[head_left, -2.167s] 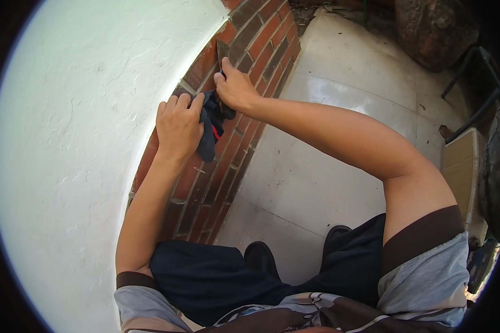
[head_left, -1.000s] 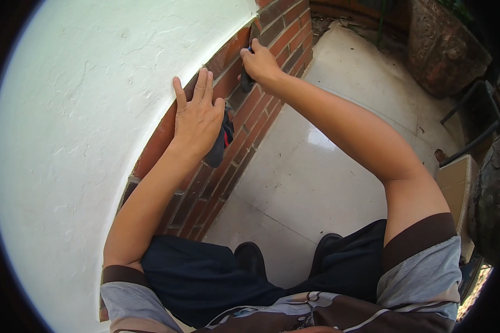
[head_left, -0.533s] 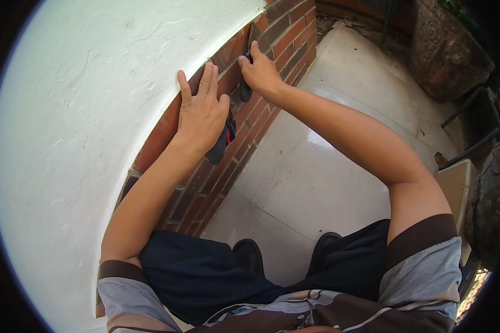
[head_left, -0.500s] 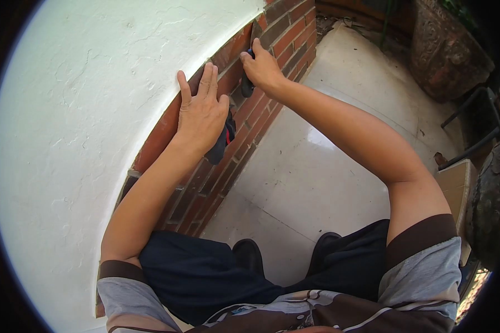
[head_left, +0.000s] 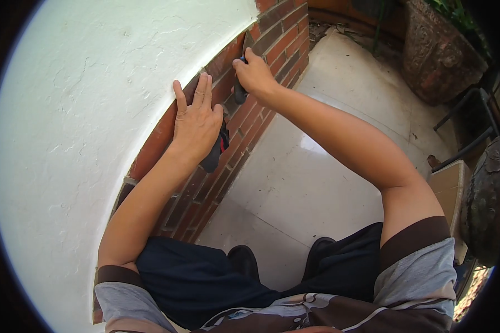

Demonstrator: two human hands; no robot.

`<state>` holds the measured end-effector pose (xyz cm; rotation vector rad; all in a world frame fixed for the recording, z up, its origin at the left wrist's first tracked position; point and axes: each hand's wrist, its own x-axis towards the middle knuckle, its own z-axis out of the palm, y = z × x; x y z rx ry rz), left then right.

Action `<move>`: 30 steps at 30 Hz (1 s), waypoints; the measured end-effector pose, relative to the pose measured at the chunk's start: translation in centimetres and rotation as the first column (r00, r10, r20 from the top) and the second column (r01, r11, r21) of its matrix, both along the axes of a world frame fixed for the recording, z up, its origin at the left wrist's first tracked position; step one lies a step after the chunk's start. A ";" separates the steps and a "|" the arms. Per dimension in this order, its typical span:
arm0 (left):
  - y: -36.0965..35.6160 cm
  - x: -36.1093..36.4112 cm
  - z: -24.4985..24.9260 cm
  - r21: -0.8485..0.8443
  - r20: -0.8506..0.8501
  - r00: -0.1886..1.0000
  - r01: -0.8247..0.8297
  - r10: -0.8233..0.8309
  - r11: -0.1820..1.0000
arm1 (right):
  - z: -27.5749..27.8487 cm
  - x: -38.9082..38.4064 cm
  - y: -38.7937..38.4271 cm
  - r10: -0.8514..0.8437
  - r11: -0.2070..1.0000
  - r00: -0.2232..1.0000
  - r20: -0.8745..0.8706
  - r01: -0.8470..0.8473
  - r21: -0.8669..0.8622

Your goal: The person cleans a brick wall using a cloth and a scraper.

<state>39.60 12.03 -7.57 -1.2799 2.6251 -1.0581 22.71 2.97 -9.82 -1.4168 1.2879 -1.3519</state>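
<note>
Where the white plastered wall (head_left: 78,139) meets the red-brown brick ledge (head_left: 154,145), both my hands are at work. My left hand (head_left: 194,125) lies with its fingers stretched over a dark flat blade against the ledge. A black and red handle (head_left: 212,160) shows below that palm, apparently a scraper's, mostly hidden by the hand. Farther along the wall, my right hand (head_left: 255,72) grips a putty knife (head_left: 240,93) with a black and blue handle. Its thin dark blade points up to the plaster edge.
Pale floor tiles (head_left: 283,183) run beside the brickwork. A large carved plant pot (head_left: 436,55) stands at the upper right, with a dark metal frame (head_left: 472,141) and a cardboard box (head_left: 447,188) below it. My shoes (head_left: 243,262) are on the tiles.
The view has shifted slightly, so the wall and hands appear a little lower and farther left. Both hands keep nearly the same places on the brickwork, still with their tools.
</note>
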 end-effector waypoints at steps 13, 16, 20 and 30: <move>0.1 -1.0 -0.2 0.009 0.033 0.999 -0.031 0.030 0.999 | -1.6 -0.4 -1.3 -0.020 0.997 1.000 0.004 0.020 -0.068; 0.0 -0.9 -0.4 -0.006 -0.002 1.000 0.005 -0.005 1.000 | 2.5 -3.2 -0.7 0.052 0.984 0.974 0.219 -0.087 0.156; 0.1 -1.1 -0.3 0.006 0.023 1.000 -0.019 0.019 1.000 | -0.2 -2.6 -1.7 0.039 0.999 0.999 0.024 -0.038 -0.035; 0.2 -1.5 -0.3 0.002 0.030 0.999 -0.035 0.035 0.999 | 2.1 -3.1 -0.4 0.057 0.987 0.992 0.114 -0.073 0.142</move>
